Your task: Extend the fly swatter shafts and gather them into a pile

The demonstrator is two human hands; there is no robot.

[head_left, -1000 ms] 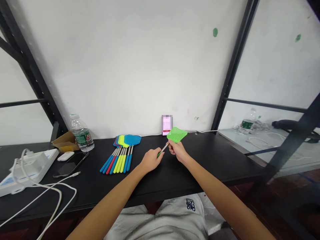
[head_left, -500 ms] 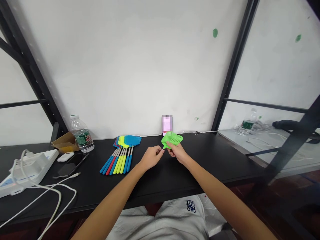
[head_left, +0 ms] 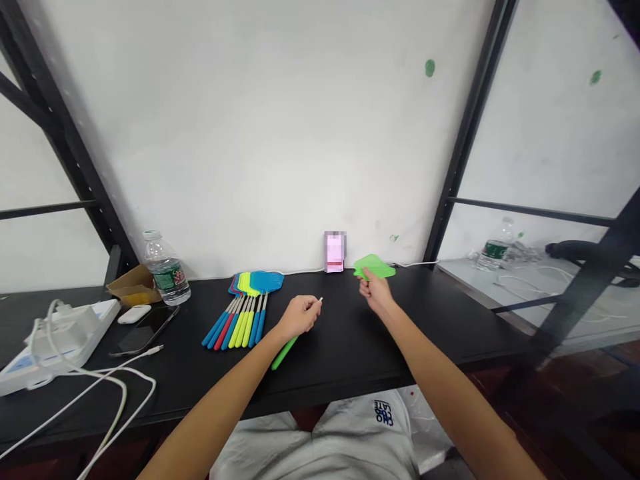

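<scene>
My left hand (head_left: 299, 317) is closed around a fly swatter handle; its green grip (head_left: 285, 353) sticks out below the palm, and a pale rod tip (head_left: 321, 299) pokes out past the fingers. To the right, my right hand (head_left: 376, 291) pinches the mesh green swatter head (head_left: 375, 267) near its neck, just above the table. The head and the handle are apart from each other. Left of my hands, several fly swatters lie fanned side by side, with a blue head (head_left: 266, 281) on top and blue, red and yellow grips (head_left: 241, 330) toward me.
A lit phone (head_left: 335, 252) leans on the wall behind my hands. On the left are a water bottle (head_left: 169, 273), a cardboard box (head_left: 134, 285), a white case (head_left: 134, 314), a dark phone (head_left: 145, 331) and a power strip (head_left: 103, 310) with loose cables. Black frame posts flank the black table (head_left: 440, 320).
My right hand has moved right with the green head, which has come off the rod. My left hand has shifted slightly left and down with the handle, whose green grip now shows.
</scene>
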